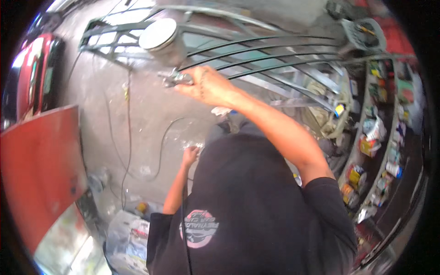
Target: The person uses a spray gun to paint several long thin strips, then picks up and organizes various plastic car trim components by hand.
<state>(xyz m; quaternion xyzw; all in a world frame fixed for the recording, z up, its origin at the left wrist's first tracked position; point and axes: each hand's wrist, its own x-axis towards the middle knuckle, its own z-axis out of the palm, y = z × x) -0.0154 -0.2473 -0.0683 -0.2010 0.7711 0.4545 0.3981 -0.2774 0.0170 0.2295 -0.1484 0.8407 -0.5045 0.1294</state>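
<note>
The right hand (208, 86) is raised and closed around a small grey metal spray tool (173, 79), held against the curved bars of a grey-painted metal gate frame (275, 55) that lies across the concrete floor (142, 119). Just above the tool stands a round grey metal can (160, 36), at the frame's upper left part. The left hand (190, 155) hangs low beside the person's dark shirt; whether it grips anything cannot be told. A red panel (41, 169) stands at the left.

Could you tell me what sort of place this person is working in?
Probably a metalwork or paint workshop. A curved metal grille lies across a dusty concrete floor, shelves on the right are crowded with cans and packets, and the right hand holds a spray gun with a metal cup.
</note>
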